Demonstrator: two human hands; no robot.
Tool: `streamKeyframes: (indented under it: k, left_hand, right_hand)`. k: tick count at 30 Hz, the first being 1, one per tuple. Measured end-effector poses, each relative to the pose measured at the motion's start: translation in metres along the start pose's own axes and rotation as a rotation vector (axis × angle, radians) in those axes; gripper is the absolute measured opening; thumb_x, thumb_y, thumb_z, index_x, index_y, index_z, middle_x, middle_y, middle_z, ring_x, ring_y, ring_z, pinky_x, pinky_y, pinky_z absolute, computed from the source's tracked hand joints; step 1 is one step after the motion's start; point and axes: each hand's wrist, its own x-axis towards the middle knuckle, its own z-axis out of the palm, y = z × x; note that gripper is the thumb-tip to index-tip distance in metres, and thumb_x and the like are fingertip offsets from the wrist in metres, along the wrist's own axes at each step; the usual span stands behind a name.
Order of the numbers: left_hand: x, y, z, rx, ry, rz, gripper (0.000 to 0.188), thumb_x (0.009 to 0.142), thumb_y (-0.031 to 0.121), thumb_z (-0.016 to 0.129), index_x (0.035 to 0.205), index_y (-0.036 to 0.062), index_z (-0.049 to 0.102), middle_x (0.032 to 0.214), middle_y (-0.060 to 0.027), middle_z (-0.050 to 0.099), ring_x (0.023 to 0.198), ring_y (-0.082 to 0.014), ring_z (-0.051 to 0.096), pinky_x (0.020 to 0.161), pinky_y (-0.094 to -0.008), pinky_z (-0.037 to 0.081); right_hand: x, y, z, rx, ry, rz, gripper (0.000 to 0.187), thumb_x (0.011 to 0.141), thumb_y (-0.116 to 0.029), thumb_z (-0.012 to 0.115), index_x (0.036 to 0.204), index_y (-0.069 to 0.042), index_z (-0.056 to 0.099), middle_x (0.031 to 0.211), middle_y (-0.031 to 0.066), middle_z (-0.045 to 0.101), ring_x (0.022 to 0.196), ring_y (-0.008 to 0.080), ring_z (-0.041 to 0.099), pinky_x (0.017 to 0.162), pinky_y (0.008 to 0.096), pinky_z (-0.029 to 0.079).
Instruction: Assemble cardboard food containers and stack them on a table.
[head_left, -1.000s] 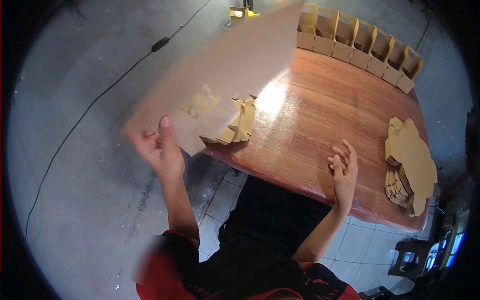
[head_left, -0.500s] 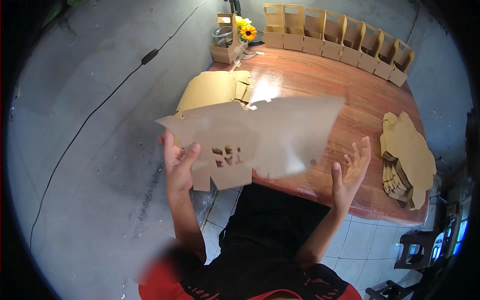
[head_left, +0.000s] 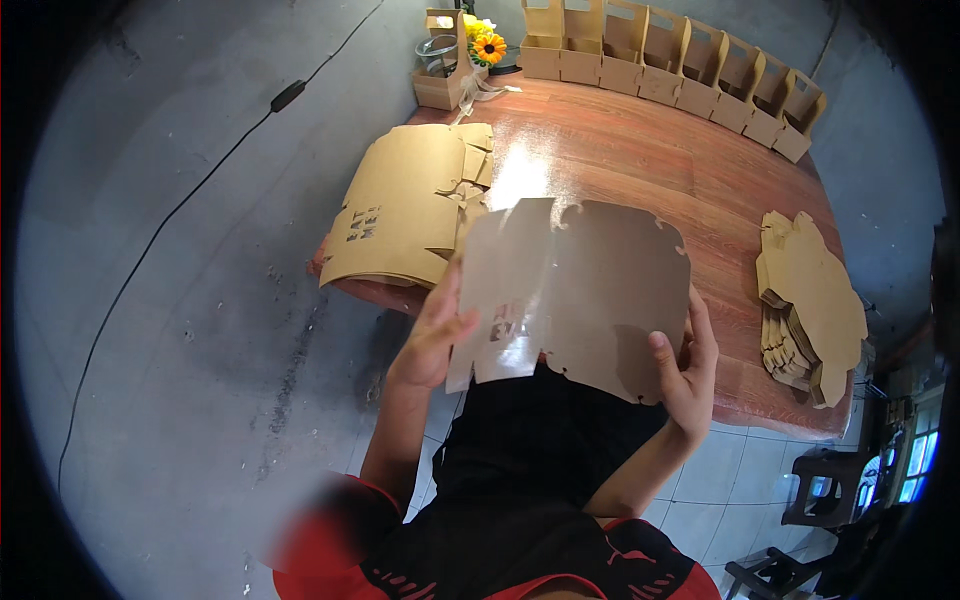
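A flat brown die-cut cardboard sheet (head_left: 610,290) is held up between my two hands, over the near edge of the table. It has cut-out lettering, slots and hooked notches, and light glints on its left part. My left hand (head_left: 428,345) grips its left edge, thumb on the face toward me. At the lower right edge, my right hand (head_left: 690,375) has its thumb on the near face and its fingers behind, partly hidden. Just beyond my left hand, a stack of similar flat cardboard sheets (head_left: 400,210) lies at the table's left edge.
Along the far edge of the wooden table (head_left: 590,150) stands a row of cardboard carriers (head_left: 690,85). One more carrier (head_left: 437,90) sits at the far left beside yellow flowers (head_left: 488,48). Flat cardboard pieces (head_left: 815,300) are stacked at the right. A dark stool (head_left: 830,490) stands on the tiled floor.
The cardboard sheet has swung round and come nearer to me. My right hand, apart from it before, has closed on its right edge. My left hand has moved right and shows more of the left stack.
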Motion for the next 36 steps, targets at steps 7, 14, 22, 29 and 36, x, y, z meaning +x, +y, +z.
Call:
streamKeyframes:
  k: [7, 14, 22, 29, 36]
  left_hand:
    - [0.012, 0.039, -0.036, 0.903, 0.175, 0.364, 0.076, 0.095, 0.041, 0.068, 0.155, 0.0034, 0.039, 0.158, -0.0189, 0.042, 0.151, -0.0347, 0.033, 0.123, -0.0447, 0.022]
    - [0.007, 0.062, -0.077, 1.807, 0.295, -0.157, 0.059, 0.086, 0.020, 0.076, 0.142, 0.0220, 0.058, 0.155, -0.0066, 0.048, 0.148, -0.0350, 0.038, 0.119, -0.0612, 0.025]
    - [0.012, 0.075, -0.106, 1.713, 0.293, 0.338, 0.038, 0.085, 0.004, 0.070, 0.122, 0.0092, 0.071, 0.125, -0.0119, 0.070, 0.113, -0.0341, 0.066, 0.095, -0.0395, 0.049]
    - [0.015, 0.089, -0.115, 1.611, 0.259, 0.231, 0.029, 0.077, 0.009, 0.079, 0.104, 0.0023, 0.072, 0.095, -0.0122, 0.071, 0.088, -0.0320, 0.069, 0.075, -0.0362, 0.051]
    - [0.016, 0.103, -0.124, 1.402, 0.472, 0.249, 0.031, 0.098, 0.026, 0.067, 0.093, -0.0048, 0.066, 0.079, -0.0133, 0.061, 0.068, -0.0239, 0.054, 0.066, -0.0346, 0.045]
  right_hand:
    - [-0.006, 0.029, -0.034, 0.419, 0.555, 0.057, 0.052, 0.099, -0.002, 0.061, 0.148, 0.000, 0.045, 0.135, 0.0130, 0.060, 0.120, 0.0200, 0.058, 0.105, 0.0333, 0.044]
    - [0.003, 0.028, -0.032, 0.406, 0.870, 0.094, 0.056, 0.100, -0.013, 0.060, 0.151, 0.002, 0.041, 0.141, 0.0135, 0.054, 0.127, 0.0245, 0.053, 0.110, 0.0385, 0.042]
    - [0.007, 0.033, -0.033, 0.434, 0.821, 0.080, 0.061, 0.101, -0.015, 0.059, 0.155, -0.001, 0.034, 0.140, 0.0153, 0.053, 0.127, 0.0253, 0.054, 0.107, 0.0404, 0.049]
    - [0.009, 0.035, -0.031, 0.409, 0.814, 0.074, 0.059, 0.102, -0.013, 0.058, 0.155, 0.000, 0.035, 0.142, 0.0146, 0.052, 0.128, 0.0253, 0.054, 0.108, 0.0403, 0.046]
    - [0.012, 0.032, -0.032, 0.386, 0.837, 0.082, 0.057, 0.102, -0.012, 0.057, 0.154, 0.001, 0.036, 0.145, 0.0141, 0.051, 0.130, 0.0256, 0.052, 0.112, 0.0410, 0.041]
